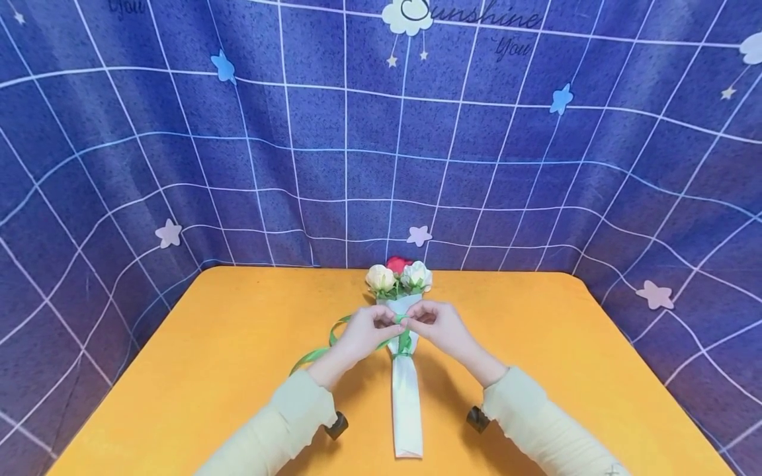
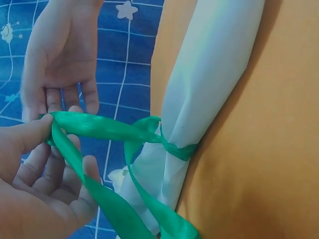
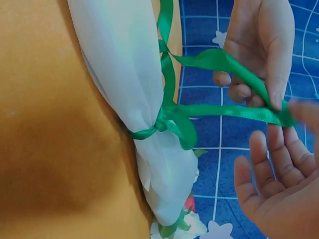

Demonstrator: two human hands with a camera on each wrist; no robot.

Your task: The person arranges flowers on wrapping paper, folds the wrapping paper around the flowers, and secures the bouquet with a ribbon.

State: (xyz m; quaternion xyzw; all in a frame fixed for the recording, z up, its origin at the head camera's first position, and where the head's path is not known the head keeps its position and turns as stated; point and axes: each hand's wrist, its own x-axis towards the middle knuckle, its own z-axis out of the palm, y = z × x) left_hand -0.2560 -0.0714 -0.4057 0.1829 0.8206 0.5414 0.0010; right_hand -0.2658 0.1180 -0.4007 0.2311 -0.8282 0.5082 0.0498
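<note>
A bouquet in white wrapping paper (image 1: 407, 403) lies on the table, its blooms pointing away from me. A green ribbon (image 2: 94, 127) is tied round its narrow waist, with a loop and long tails coming off the knot. My left hand (image 1: 362, 330) pinches the ribbon between thumb and fingers, above the wrapping. Fingertip to fingertip with it, my right hand (image 1: 442, 325) pinches the same stretch of ribbon; its thumb is blurred in the right wrist view. At the top of the bouquet show a cream rose (image 1: 380, 278), a white rose (image 1: 418, 275) and a red rose (image 1: 397, 264).
The orange table (image 1: 238, 330) lies under the bouquet. A loose ribbon tail (image 1: 309, 357) curls out left, beside my left forearm. Behind the table hangs a blue curtain (image 1: 369, 172) with white grid lines and stars. Dark wrist cameras (image 1: 337, 426) sit below both cuffs.
</note>
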